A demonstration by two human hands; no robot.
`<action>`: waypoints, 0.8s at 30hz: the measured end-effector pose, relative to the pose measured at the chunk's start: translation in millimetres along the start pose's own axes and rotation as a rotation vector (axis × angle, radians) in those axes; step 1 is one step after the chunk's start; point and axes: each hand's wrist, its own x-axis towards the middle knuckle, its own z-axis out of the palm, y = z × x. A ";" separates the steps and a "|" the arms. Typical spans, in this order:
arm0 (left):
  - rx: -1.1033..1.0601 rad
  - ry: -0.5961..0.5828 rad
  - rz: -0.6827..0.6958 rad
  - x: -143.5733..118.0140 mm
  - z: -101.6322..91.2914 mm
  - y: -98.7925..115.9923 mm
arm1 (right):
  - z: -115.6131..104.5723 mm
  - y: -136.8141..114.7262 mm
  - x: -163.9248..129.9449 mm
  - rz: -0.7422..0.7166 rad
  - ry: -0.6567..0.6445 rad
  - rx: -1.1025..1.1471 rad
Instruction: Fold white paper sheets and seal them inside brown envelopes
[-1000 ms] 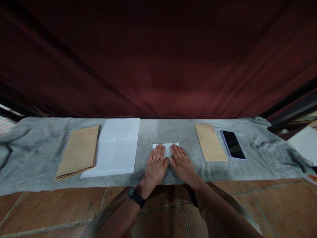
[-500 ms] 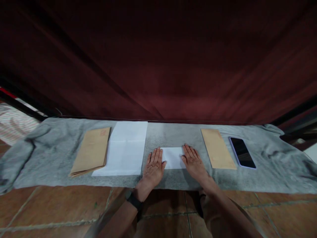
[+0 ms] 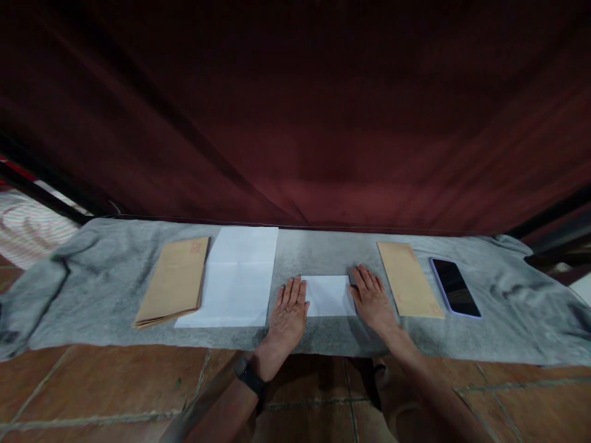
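A small white folded sheet of paper (image 3: 329, 296) lies flat on the grey cloth in front of me. My left hand (image 3: 289, 311) rests with outstretched fingers on its left end. At the right end of the paper, my right hand (image 3: 373, 299) lies flat, fingers extended, beside or just touching the edge. Left of my hands are larger white sheets (image 3: 237, 283) with a crease across them. A stack of brown envelopes (image 3: 174, 277) overlaps their left side. To the right of my right hand lies a single brown envelope (image 3: 410, 280).
A phone (image 3: 455, 287) in a lilac case lies right of the single envelope. The grey cloth (image 3: 318, 252) covers a long narrow surface. A dark red curtain (image 3: 295, 135) hangs behind it, and brown floor tiles (image 3: 111, 381) show below.
My right hand has slid rightward, uncovering the right end of the folded paper. My left hand stays on the left end. The whole view has shifted slightly.
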 end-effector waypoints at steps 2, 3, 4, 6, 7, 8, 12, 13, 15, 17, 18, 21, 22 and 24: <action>-0.042 0.028 0.037 0.6 -3.4 4.6 | -2.9 -3.8 1.4 -0.047 0.005 0.068; -0.070 0.034 0.067 0.6 -5.6 8.7 | -3.9 -6.7 1.8 -0.084 -0.006 0.105; -0.100 0.031 0.105 0.3 -7.9 13.9 | -4.4 -10.0 1.9 -0.126 -0.024 0.140; -0.157 0.001 0.197 -1.8 -11.5 26.4 | -3.8 -17.1 1.5 -0.202 -0.071 0.186; -0.179 -0.019 0.236 -3.5 -12.4 32.8 | -2.8 -20.1 1.2 -0.228 -0.092 0.196; -0.198 -0.035 0.266 -5.5 -12.6 38.7 | -1.6 -22.4 1.0 -0.242 -0.109 0.200; -0.220 -0.059 0.281 -12.6 -8.8 50.8 | 3.0 -23.9 3.1 -0.217 -0.125 0.183; -0.217 -0.066 0.282 -13.7 -8.4 50.8 | 3.6 -23.0 4.4 -0.209 -0.124 0.181; -0.212 -0.094 0.300 -15.1 -10.3 48.7 | 4.2 -21.2 7.6 -0.207 -0.121 0.181; -0.219 -0.136 0.323 -16.4 -16.6 45.5 | 4.4 -19.6 11.2 -0.211 -0.120 0.185; -0.227 -0.159 0.332 -17.0 -21.1 44.1 | 4.4 -19.0 13.0 -0.213 -0.122 0.186; -0.264 -0.215 0.365 -17.7 -36.3 39.3 | 4.2 -17.1 18.3 -0.217 -0.139 0.195; -0.279 -0.226 0.384 -16.6 -40.9 36.4 | 4.0 -16.5 19.8 -0.217 -0.146 0.197; -0.298 -0.214 0.393 -11.9 -48.9 24.9 | 3.7 -15.1 22.0 -0.216 -0.149 0.196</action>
